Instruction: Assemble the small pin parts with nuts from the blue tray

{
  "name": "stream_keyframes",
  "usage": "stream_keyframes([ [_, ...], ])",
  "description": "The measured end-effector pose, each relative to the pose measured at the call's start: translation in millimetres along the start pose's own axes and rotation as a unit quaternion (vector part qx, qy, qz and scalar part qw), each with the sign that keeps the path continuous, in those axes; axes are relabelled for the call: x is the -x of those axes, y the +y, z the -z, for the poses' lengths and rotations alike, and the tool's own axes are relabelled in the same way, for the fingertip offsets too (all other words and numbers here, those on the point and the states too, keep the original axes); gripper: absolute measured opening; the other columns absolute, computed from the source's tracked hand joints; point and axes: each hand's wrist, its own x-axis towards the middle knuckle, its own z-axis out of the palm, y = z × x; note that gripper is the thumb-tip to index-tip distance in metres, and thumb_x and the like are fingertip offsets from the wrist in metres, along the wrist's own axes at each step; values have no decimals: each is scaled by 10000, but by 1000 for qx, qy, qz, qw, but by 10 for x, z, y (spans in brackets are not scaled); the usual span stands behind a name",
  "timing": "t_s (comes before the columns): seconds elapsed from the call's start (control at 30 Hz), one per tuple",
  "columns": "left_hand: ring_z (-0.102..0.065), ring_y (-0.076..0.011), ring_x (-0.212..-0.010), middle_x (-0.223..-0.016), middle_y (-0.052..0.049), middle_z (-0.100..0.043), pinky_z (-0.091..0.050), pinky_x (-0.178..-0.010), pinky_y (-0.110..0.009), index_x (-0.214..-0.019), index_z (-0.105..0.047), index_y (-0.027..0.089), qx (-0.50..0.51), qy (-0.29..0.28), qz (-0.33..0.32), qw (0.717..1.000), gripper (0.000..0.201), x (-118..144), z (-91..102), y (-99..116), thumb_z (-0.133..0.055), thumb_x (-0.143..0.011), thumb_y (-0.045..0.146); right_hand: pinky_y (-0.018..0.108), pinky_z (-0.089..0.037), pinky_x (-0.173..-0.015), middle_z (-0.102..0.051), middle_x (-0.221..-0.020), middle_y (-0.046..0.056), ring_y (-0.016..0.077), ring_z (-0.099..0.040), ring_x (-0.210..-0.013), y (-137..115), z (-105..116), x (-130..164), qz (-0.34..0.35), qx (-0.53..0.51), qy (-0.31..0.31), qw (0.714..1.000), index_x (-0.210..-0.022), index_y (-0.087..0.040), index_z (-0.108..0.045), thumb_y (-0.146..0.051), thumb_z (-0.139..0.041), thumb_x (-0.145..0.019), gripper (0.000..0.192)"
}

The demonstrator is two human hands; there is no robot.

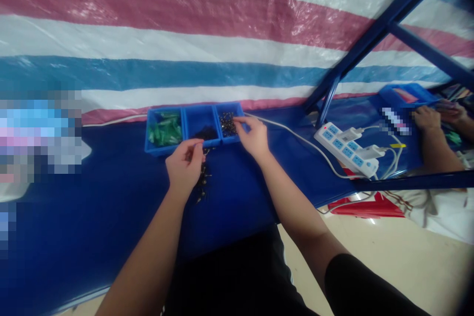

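Across the back of the scene hangs a striped tarpaulin in red, white and blue, and below it runs a dark blue table with a blue metal frame rising at the right. Both of the person's bare forearms stretch forward over the table from the bottom edge. The left hand is curled, fingers gathered toward the thumb as if pinching something small, though what it holds is too small to tell; it hovers above a loose scatter of small dark parts lying on the table just in front of the trays. The right hand reaches farther, fingers bent down at the rim of the right tray, touching the small dark, glinting pieces in it. Beside that, the middle tray holds a low heap of black bits, and the left tray holds green pieces. To the right, well apart, a white power strip lies with plugs in it, and another person's hand rests near a blue bin.
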Motion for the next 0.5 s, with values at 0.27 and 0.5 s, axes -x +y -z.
stream_keyframes([
  [0.27,-607,-91,-528,-616,24,-623,-486,-541,-200,-1041,-724,191,20,63,2,998,208,-25,40,48,-606,-938,328,220,-467,-589,-705,-709,-9,88,-578,-570,-374,26,198,53,-140,-290,945,-1036,-167,-774,-265,-618,-929,213],
  [0.5,-588,-84,-523,-608,33,-604,-500,-558,-208,-1029,-712,195,31,80,10,996,196,-34,21,39,-608,-935,333,209,-416,-607,-727,-765,-6,88,-635,-642,-384,-22,217,54,-70,-495,864,-902,-167,-780,-154,-732,-818,97],
])
